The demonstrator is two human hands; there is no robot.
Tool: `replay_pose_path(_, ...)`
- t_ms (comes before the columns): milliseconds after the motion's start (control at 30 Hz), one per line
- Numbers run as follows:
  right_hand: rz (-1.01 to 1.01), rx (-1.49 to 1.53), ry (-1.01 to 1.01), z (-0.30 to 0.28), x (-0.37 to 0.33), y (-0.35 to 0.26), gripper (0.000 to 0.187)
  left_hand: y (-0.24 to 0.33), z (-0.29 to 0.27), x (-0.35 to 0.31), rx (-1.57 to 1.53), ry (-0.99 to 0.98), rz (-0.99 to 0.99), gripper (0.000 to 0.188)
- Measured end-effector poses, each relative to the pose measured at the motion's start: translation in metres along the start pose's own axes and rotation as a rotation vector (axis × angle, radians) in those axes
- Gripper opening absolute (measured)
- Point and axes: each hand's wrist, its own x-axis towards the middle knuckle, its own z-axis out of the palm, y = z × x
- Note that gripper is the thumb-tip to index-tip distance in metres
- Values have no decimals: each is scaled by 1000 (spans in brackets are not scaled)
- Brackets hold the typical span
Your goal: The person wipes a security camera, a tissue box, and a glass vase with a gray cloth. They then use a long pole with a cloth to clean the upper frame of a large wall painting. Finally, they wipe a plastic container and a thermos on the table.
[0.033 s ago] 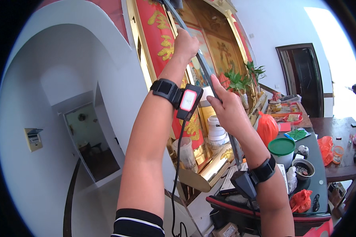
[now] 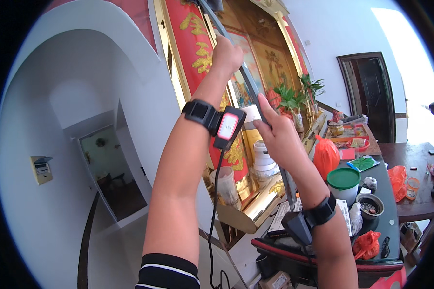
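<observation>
A long grey pole (image 2: 250, 82) slants from the upper middle down toward the lower right. My left hand (image 2: 228, 55) is raised and closed around its upper part. Lower down, my right hand (image 2: 280, 137) grips the same pole, its forefinger and thumb showing along the shaft. At the top edge of the picture, a dark grey head (image 2: 213, 5) sits by the pole's end, mostly cut off. Beside the pole rises a red panel (image 2: 197, 41) with raised gold characters, part of a gilded altar (image 2: 275, 53).
Potted plants (image 2: 290, 98) stand by the altar. Below, a dark table (image 2: 385, 221) bears a green-lidded tub (image 2: 343, 178), an orange bag (image 2: 326, 155) and a bowl (image 2: 370, 206). A red-edged chair (image 2: 270, 250) is close below. A cable (image 2: 215, 202) hangs from my left wrist device.
</observation>
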Motion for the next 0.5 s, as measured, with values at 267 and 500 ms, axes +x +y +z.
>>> replay_pose_path(267,68,-3,-55,19,-72,-27,58,5,-22,-92,-179,-27,14,40)
replay_pose_path(500,97,-28,-113,6,-125,-34,61,34,-30,-148,-74,-37,-35,42)
